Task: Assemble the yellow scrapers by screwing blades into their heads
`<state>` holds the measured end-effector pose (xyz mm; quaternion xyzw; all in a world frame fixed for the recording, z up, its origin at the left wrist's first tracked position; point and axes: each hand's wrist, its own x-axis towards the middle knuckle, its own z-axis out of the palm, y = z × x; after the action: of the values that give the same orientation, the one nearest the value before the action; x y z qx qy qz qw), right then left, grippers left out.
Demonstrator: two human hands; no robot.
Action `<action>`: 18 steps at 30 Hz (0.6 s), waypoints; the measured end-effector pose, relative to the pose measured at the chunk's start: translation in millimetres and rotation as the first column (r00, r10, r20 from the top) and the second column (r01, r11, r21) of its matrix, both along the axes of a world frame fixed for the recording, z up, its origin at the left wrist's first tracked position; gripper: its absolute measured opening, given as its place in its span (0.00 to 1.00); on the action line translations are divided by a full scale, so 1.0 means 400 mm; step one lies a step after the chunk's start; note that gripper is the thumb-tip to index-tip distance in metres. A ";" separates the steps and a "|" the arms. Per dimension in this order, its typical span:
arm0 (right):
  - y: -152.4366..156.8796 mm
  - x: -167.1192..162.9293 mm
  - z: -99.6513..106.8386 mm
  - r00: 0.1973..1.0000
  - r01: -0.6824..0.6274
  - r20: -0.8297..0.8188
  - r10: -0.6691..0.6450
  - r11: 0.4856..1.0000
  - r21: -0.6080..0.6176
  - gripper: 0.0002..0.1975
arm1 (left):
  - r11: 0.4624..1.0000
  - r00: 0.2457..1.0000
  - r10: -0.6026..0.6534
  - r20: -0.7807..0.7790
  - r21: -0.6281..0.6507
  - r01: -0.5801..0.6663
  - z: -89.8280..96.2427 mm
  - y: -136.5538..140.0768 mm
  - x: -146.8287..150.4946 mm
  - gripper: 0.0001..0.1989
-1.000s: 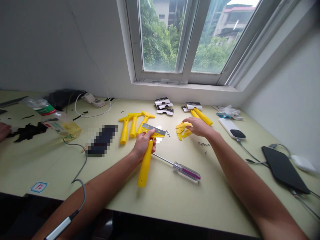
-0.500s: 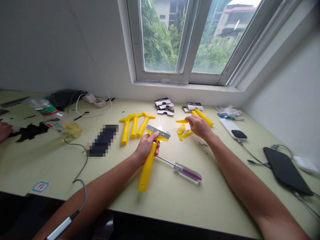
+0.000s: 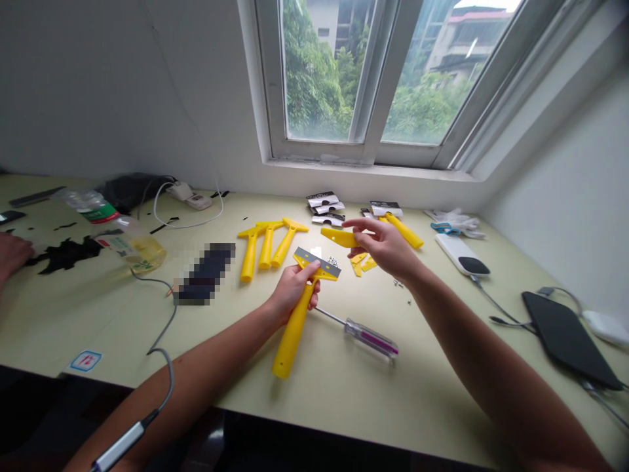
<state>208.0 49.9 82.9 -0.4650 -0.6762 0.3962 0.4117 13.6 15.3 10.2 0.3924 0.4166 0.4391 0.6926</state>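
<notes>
My left hand (image 3: 295, 288) grips a yellow scraper (image 3: 292, 331) by its neck, the thumb pressing a grey metal blade (image 3: 324, 265) onto the head. In my right hand (image 3: 386, 244) is a flat yellow plastic cover plate (image 3: 339, 237), pinched at one end and held up to the right of the blade, apart from it. Beneath that hand, more yellow cover plates (image 3: 362, 263) lie on the table. A screwdriver (image 3: 371, 337) with a clear and purple handle rests beside my left hand. Small screws (image 3: 333, 261) sit behind the blade, with several others (image 3: 399, 283) farther right.
Three yellow scrapers (image 3: 268, 246) lie left of centre. Cardboard packaging (image 3: 327, 208) and a yellow handle (image 3: 405, 231) are near the window. A bottle (image 3: 128, 239), a pixelated dark object (image 3: 206, 274) and another person's hand (image 3: 14, 254) are leftward; a power bank (image 3: 462, 254) and black phone (image 3: 570, 337) are rightward.
My right hand has lifted the yellow cover plate off the table and carried it left toward the blade. My left hand still holds the scraper and blade in nearly the same place.
</notes>
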 end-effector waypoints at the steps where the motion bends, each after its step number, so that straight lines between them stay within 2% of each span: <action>1: -0.001 0.000 0.004 1.000 0.004 -0.002 -0.004 0.999 -0.043 0.13 | 1.000 1.000 -0.003 0.001 -0.006 0.003 -0.001 0.000 0.000 0.18; 4: -0.006 -0.004 0.013 0.999 -0.019 -0.035 0.015 0.992 -0.122 0.09 | 1.000 1.000 -0.015 -0.003 -0.017 0.015 -0.004 0.000 0.001 0.18; 8: -0.013 -0.014 0.010 0.996 -0.078 -0.060 0.069 0.983 -0.163 0.08 | 1.000 1.000 -0.020 -0.010 -0.020 0.020 -0.007 0.001 0.001 0.18; 15: -0.014 -0.020 -0.017 0.976 -0.100 0.190 0.104 0.995 -0.030 0.08 | 1.000 1.000 -0.022 -0.015 -0.018 0.022 -0.007 0.001 0.004 0.19; 18: -0.014 -0.017 -0.014 0.966 -0.098 0.239 0.099 0.995 -0.018 0.09 | 0.999 1.000 -0.025 -0.015 -0.027 0.025 -0.004 0.000 0.004 0.19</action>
<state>201.0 44.1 77.1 -0.4766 -0.7420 0.3593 0.3054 15.3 15.4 8.4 0.3917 0.4227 0.4218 0.7000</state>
